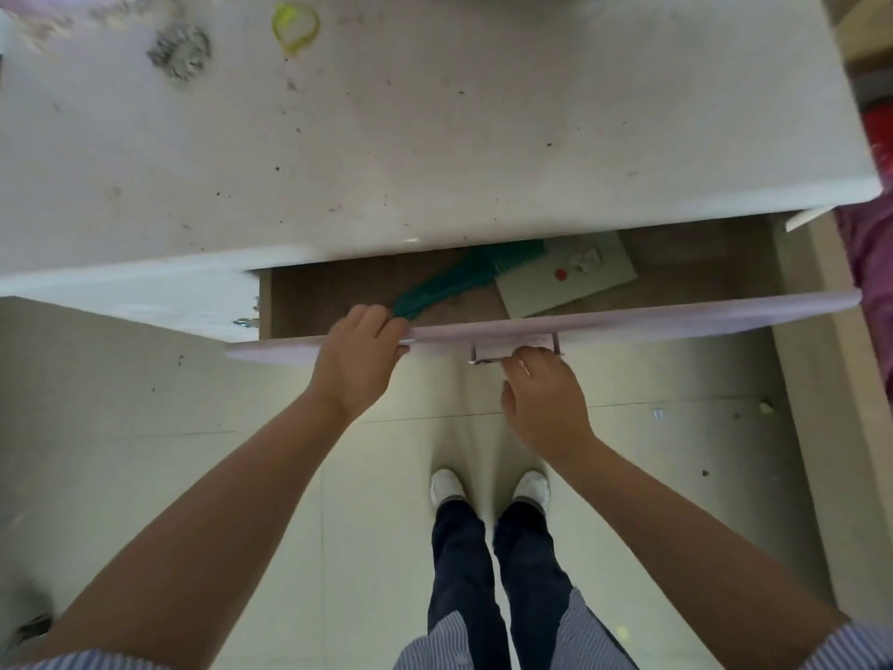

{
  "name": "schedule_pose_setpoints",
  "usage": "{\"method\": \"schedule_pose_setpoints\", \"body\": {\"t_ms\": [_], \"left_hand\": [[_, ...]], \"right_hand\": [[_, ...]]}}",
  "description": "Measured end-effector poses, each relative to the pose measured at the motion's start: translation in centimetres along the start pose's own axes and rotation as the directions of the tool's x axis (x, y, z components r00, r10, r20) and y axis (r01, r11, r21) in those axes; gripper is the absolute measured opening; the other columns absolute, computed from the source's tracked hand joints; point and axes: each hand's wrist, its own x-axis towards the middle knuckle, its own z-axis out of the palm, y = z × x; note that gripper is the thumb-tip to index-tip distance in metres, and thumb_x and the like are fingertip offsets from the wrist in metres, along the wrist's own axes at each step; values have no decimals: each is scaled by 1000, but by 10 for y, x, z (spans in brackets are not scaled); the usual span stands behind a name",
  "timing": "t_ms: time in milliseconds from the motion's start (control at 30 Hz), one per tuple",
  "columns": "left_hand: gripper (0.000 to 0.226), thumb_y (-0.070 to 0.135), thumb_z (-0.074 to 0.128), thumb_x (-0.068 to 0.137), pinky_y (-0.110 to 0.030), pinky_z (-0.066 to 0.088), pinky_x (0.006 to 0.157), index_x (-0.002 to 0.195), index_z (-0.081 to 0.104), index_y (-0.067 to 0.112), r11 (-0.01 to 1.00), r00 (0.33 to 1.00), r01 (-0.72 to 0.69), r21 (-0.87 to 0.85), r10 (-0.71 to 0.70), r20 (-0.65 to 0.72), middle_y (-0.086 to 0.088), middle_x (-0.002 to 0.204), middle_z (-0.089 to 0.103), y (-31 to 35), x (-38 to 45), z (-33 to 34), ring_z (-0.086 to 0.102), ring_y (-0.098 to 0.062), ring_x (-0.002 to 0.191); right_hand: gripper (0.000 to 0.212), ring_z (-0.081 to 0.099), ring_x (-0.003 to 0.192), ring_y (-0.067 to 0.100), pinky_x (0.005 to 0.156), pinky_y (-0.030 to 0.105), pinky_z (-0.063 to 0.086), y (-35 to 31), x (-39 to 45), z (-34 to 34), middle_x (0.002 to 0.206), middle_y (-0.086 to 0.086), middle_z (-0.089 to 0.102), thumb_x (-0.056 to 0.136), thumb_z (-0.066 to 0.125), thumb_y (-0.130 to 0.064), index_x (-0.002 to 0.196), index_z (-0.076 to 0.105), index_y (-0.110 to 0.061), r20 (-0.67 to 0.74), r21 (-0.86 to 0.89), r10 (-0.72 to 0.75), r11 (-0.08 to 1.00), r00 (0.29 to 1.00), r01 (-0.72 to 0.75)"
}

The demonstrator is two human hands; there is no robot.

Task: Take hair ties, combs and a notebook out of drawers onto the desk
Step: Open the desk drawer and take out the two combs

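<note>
The drawer (628, 319) under the white desk (435, 137) is pulled partly out. Inside lie a teal comb (464, 275) and a pale green notebook (575, 278) with a red dot on its cover. My left hand (360, 357) reaches over the drawer front, its fingers curled at the comb's handle end. My right hand (541, 398) holds the metal drawer handle (488, 357) from below. On the desk's far left lie a yellow hair tie (295, 24) and a grey scrunchie (180, 49).
The desk's right edge meets a wooden frame (821, 379), with pink fabric (870, 273) beyond it. Pale floor tiles lie below, with my feet in white shoes (490, 488). Another drawer front (121, 292) sits shut to the left.
</note>
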Motion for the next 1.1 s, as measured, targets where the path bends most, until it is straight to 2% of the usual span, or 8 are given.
{"method": "schedule_pose_setpoints", "body": {"t_ms": [133,267,433,533,633,733,867,1100], "left_hand": [[28,4,91,48,-26,53,44,65,69,1,1000,1000,-16,16,16,15,-14,57,67,6,-6,9,61,-28,47],[29,6,93,45,-25,54,45,60,68,3,1000,1000,-12,5,12,11,-11,56,67,9,-13,24,63,-25,47],[23,15,87,61,-30,55,52,69,69,2,999,990,-3,-49,10,144,-13,67,68,3,-10,17,66,-30,62],[40,40,46,93,-32,46,67,85,65,6,952,939,199,-231,-119,322,-9,81,61,-8,12,15,61,-28,85],[34,33,46,96,-36,50,82,114,58,7,913,853,375,-161,-272,446,-17,109,64,-13,50,25,61,-32,102],[39,13,48,94,-42,48,95,132,43,6,920,792,390,20,-347,503,-17,131,52,-9,79,46,53,-34,118],[39,4,38,97,-41,46,98,136,36,-2,922,770,371,113,-374,518,-20,136,49,-12,95,66,51,-32,123],[38,3,37,97,-45,47,93,135,31,-1,934,785,355,35,-318,531,-22,132,49,-24,90,63,52,-37,118]], "right_hand": [[27,61,88,30,79,36,40,9,-6,-16,88,15,74,66,58,-2,91,68,-5,-278,-87,-95,993,956,74],[23,62,97,28,98,42,39,31,26,-30,101,12,70,83,60,-20,101,63,-5,200,-253,104,966,974,-51],[33,60,93,28,75,34,48,42,39,-34,98,14,67,91,53,-35,95,63,-3,439,-198,-2,975,899,99],[53,63,87,29,67,30,43,43,69,-37,95,20,69,95,33,-47,85,62,-4,611,-75,42,997,790,5],[35,54,110,32,87,36,46,39,107,-22,125,21,55,94,47,-24,120,49,-1,583,-129,-10,986,812,104],[57,34,132,33,109,46,36,33,133,2,150,13,27,91,47,-8,143,22,-7,574,-273,-37,933,818,234],[48,53,116,36,91,43,51,36,147,18,132,24,49,82,62,-5,127,46,0,435,-341,-130,892,891,297],[37,57,109,31,83,38,49,42,124,17,121,13,59,87,52,-11,124,48,-15,670,-225,7,955,742,194]]}}
